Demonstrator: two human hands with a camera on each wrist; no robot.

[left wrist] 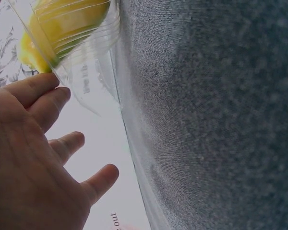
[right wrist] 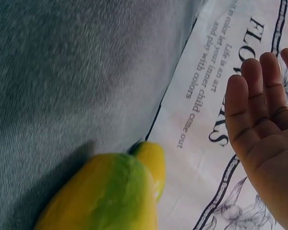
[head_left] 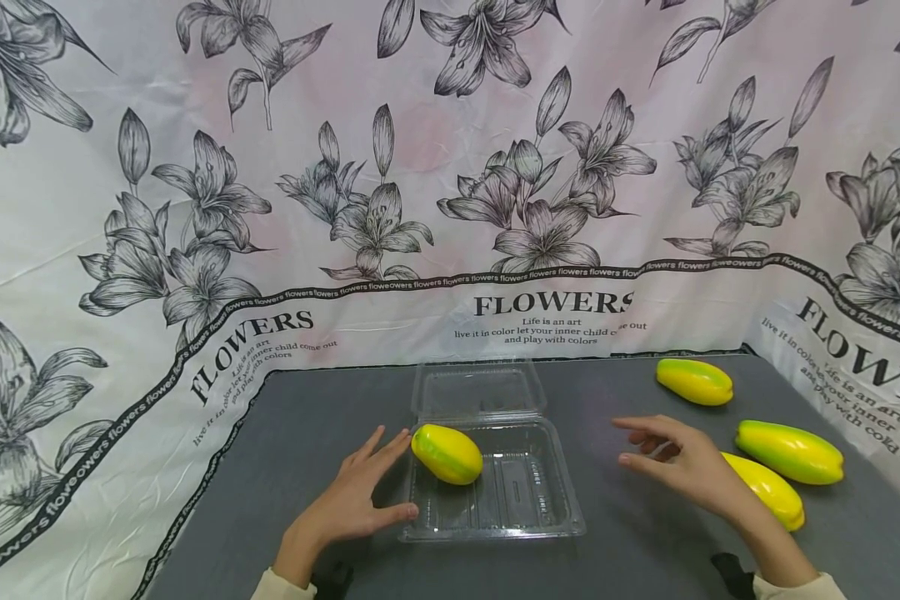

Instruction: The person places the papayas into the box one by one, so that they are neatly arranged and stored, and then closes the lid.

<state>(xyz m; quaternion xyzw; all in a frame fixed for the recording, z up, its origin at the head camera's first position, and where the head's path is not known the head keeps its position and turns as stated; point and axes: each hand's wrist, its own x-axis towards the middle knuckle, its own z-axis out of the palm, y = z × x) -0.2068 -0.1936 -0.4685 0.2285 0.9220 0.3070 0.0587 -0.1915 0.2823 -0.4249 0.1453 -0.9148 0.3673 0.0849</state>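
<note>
I have the left hand [head_left: 356, 500] at the left edge of the clear plastic box [head_left: 573, 512], its fingers spread and gripping nothing; whether a fingertip touches the box, I can't tell. The yellow-green fruit [head_left: 447, 454] sits inside at the left, with bare box floor to its right. The lid [head_left: 480, 392] lies folded back toward the table's far edge. My right hand [head_left: 675, 458] hangs loosely bent, holding nothing, a broad strip of grey table [head_left: 607, 550] separating it from the box. Rightward lie a far fruit [head_left: 694, 382], a middle fruit [head_left: 790, 452] and a near fruit [head_left: 776, 496], partly behind the wrist.
</note>
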